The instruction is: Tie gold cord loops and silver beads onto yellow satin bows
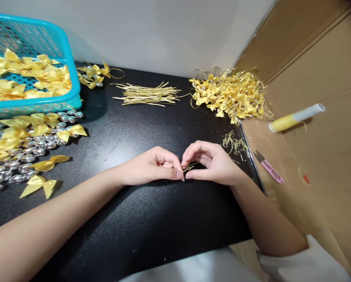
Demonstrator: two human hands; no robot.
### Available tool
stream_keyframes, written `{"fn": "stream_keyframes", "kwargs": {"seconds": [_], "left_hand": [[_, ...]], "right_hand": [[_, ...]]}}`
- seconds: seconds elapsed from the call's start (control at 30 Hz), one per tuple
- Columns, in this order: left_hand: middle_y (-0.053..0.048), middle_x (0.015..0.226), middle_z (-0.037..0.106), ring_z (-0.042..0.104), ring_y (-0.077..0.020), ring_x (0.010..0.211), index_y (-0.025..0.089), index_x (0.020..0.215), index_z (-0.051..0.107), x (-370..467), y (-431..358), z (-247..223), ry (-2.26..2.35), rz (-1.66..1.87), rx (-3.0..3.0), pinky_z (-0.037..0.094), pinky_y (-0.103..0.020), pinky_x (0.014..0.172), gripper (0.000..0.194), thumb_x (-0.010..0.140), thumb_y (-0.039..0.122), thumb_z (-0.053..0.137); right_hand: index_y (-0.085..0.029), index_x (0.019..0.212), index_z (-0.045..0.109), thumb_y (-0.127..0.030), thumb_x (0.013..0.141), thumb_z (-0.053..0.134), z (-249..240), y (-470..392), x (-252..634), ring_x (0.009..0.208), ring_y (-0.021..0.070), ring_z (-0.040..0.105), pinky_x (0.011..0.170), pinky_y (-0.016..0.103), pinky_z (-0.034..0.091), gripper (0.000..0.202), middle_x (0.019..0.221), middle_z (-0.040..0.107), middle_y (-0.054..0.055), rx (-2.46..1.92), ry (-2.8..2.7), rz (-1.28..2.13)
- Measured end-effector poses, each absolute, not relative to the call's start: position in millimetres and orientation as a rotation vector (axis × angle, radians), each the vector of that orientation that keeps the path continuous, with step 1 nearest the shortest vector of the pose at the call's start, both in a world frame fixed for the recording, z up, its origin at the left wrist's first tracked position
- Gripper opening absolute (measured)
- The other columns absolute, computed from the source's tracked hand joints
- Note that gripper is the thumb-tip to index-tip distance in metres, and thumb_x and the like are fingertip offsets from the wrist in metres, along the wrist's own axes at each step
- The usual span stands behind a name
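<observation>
Near the front middle of the black table (151, 231), my left hand (159, 166) pinches one end of a thin gold cord (189, 167) between thumb and forefinger. A small loop shows in the cord between my two hands. My right hand (210, 162) is curled around the cord's other side, its thumb and fingertips slightly apart, with the cord running in under the fingers. Whether the right fingers grip it cannot be made out. Behind the hands lies a bundle of straight gold cords (148, 94).
A blue basket (72, 74) of yellow bows stands back left, with silver beads (28, 157) and loose bows (38, 186) before it. Finished-looking bow loops (231, 94) pile back right, near cord scraps (234, 145). Pink snips (271, 168) and a yellow-white roll (295, 117) lie on cardboard.
</observation>
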State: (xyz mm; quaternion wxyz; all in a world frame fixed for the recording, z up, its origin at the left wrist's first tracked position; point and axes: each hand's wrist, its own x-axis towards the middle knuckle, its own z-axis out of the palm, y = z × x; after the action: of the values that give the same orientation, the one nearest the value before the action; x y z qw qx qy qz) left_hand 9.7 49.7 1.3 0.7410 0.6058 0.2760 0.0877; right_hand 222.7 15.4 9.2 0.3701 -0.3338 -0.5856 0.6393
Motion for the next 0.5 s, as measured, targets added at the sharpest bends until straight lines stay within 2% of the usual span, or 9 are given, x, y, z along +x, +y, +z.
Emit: {"fn": "stream_keyframes", "kwargs": {"seconds": [0.23, 0.37, 0.5], "left_hand": [[0.005, 0.051, 0.042, 0.033, -0.0075, 0.051, 0.012, 0.078, 0.071, 8.7, 51.6, -0.9, 0.593, 0.179, 1.366, 0.027, -0.020, 0.052, 0.026, 0.081, 0.037, 0.066], [0.006, 0.051, 0.042, 0.033, -0.0074, 0.051, 0.012, 0.077, 0.070, 9.2, 52.0, -1.5, 0.592, 0.175, 1.366, 0.027, -0.019, 0.051, 0.025, 0.080, 0.036, 0.067], [0.007, 0.048, 0.039, 0.031, -0.0064, 0.049, 0.011, 0.075, 0.070, 9.9, 51.2, 0.6, 0.587, 0.173, 1.349, 0.026, -0.019, 0.050, 0.024, 0.080, 0.034, 0.067]], "right_hand": [[-0.017, 0.082, 0.059, -0.010, 0.068, 0.078, 11.4, 15.7, 224.7, 0.074, 0.0093, 0.068, 0.075, 0.025, 0.059, 0.025, 0.079, 0.067, -0.001, -0.917, -1.511, 1.491], [-0.017, 0.083, 0.059, -0.009, 0.070, 0.077, 13.9, 16.4, 227.8, 0.075, 0.0085, 0.067, 0.072, 0.022, 0.057, 0.024, 0.080, 0.067, -0.001, -0.929, -1.577, 1.327], [-0.019, 0.085, 0.060, -0.009, 0.074, 0.072, 14.7, 14.2, 228.5, 0.076, 0.0103, 0.066, 0.071, 0.024, 0.055, 0.019, 0.081, 0.067, 0.000, -0.946, -1.698, 1.107]]}}
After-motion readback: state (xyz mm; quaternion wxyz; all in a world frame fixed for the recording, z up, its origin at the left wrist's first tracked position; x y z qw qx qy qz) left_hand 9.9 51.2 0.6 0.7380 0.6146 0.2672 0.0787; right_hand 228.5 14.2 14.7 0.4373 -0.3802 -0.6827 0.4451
